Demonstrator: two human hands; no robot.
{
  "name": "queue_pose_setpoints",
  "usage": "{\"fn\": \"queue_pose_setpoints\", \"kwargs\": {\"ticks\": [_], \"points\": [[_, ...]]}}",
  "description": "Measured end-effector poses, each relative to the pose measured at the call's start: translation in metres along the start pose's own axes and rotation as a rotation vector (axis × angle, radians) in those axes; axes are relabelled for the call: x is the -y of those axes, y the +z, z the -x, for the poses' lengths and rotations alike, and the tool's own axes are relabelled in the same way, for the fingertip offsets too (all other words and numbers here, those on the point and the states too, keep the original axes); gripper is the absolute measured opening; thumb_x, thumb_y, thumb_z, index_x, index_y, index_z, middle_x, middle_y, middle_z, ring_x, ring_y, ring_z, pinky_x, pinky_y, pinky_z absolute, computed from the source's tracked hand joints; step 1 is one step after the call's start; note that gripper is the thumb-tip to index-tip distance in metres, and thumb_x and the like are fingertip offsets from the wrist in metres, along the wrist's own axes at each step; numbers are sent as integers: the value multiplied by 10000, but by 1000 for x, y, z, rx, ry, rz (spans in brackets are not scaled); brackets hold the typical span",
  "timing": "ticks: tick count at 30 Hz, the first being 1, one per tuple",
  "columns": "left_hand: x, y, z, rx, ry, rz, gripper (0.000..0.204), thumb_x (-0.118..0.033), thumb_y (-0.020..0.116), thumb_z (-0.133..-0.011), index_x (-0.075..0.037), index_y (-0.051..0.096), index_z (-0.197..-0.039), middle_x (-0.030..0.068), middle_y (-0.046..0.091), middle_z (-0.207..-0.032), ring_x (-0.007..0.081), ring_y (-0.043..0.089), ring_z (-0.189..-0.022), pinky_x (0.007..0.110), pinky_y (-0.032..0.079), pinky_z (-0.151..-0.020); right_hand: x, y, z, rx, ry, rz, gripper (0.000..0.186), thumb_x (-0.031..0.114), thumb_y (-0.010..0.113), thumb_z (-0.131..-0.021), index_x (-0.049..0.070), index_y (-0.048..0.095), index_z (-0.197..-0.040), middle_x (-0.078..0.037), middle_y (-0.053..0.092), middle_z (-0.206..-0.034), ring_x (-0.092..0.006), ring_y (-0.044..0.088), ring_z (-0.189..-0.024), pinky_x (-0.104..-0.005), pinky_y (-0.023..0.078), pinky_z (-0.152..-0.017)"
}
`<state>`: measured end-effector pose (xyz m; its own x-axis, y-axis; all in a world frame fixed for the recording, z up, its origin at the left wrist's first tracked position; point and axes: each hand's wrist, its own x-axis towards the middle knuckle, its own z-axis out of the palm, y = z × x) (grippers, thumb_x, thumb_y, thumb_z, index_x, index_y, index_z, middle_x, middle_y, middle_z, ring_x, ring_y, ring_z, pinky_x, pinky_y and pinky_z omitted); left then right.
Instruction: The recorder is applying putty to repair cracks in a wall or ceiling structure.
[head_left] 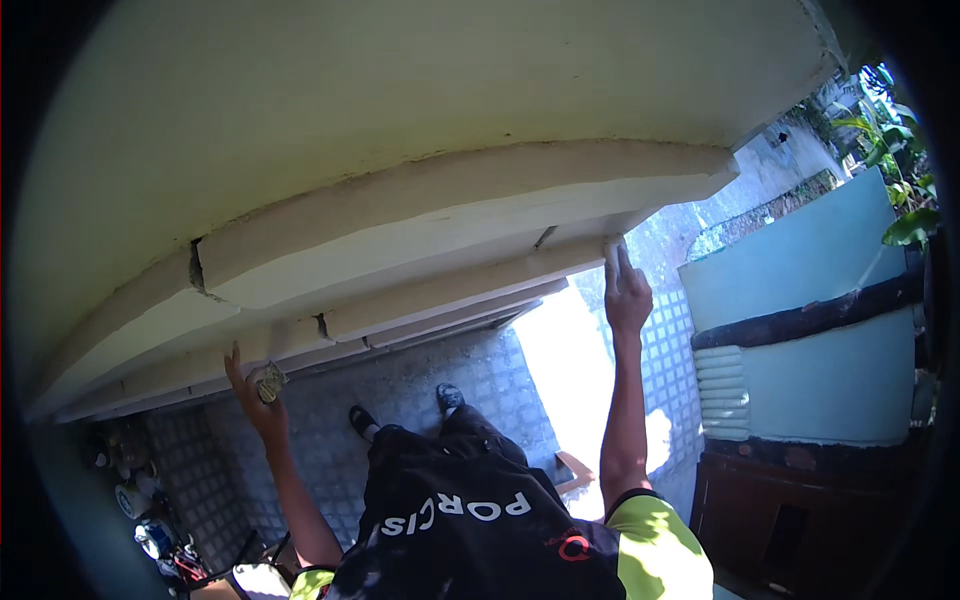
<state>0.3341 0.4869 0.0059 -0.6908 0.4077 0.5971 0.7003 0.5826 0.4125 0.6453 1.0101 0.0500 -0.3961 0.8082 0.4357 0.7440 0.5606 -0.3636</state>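
A cream-painted ledge [470, 195] with stepped mouldings runs across in front of me and bends with the lens. Up at its lower left moulding is my left hand [262, 408], fingers pointing upward. A crumpled yellow-green wad [269, 383] is held against its thumb side; whether it is cloth or a scrubber I cannot tell. Farther right, my right hand [628, 298] reaches to the right end of the lower moulding. One finger stretches up along the edge and the others look curled. Something pale beside the fingertips is too small to name.
Dark cracks [196, 265] split the ledge on the left. Below are my feet in dark footwear on grey paving [490, 360]. A pale blue wall [800, 270] and a dark brown cabinet-like piece [790, 520] stand at right. Assorted items [152, 538] crowd the lower left.
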Motion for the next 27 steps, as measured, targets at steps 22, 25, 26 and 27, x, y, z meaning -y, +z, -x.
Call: {"fn": "queue_pose_setpoints", "kwargs": {"ticks": [22, 25, 26, 27], "points": [[0, -8, -6, 9, 62, -19, 140, -59, 610, -884, -101, 560, -1007, 193, 429, -1500, 466, 303, -1434, 578, 334, -1104, 72, 8, 36, 31, -80, -43, 422, 292, 669, -901, 196, 623, -1310, -160, 622, -794, -340, 665, -676, -456, 527, -574], [9, -8, 0, 30, 20, 35, 142, -83, 629, -886, -111, 580, -1016, 189, 426, -1498, 457, 312, -1433, 546, 425, -1042, 72, 12, 27, -40, 233, 68, 378, 271, 648, -925, 180, 643, -1292, -162, 601, -760, -339, 648, -659, -451, 510, -581], [10, -8, -1, 19, 34, 68, 132, -86, 634, -885, -111, 592, -1008, 180, 426, -1500, 452, 311, -1435, 525, 455, -1015, 94, 17, 37, -28, 226, 54, 378, 271, 648, -925, 180, 643, -1292, -162, 601, -760, -339, 648, -659, -451, 510, -581], [10, -7, -2, 8, 47, 98, 123, -89, 640, -883, -112, 604, -999, 170, 426, -1502, 447, 310, -1436, 503, 484, -987, 117, 23, 55, -37, 89, -47, 387, 268, 656, -917, 167, 646, -1290, -167, 598, -773, -344, 645, -654, -455, 512, -584]]}}
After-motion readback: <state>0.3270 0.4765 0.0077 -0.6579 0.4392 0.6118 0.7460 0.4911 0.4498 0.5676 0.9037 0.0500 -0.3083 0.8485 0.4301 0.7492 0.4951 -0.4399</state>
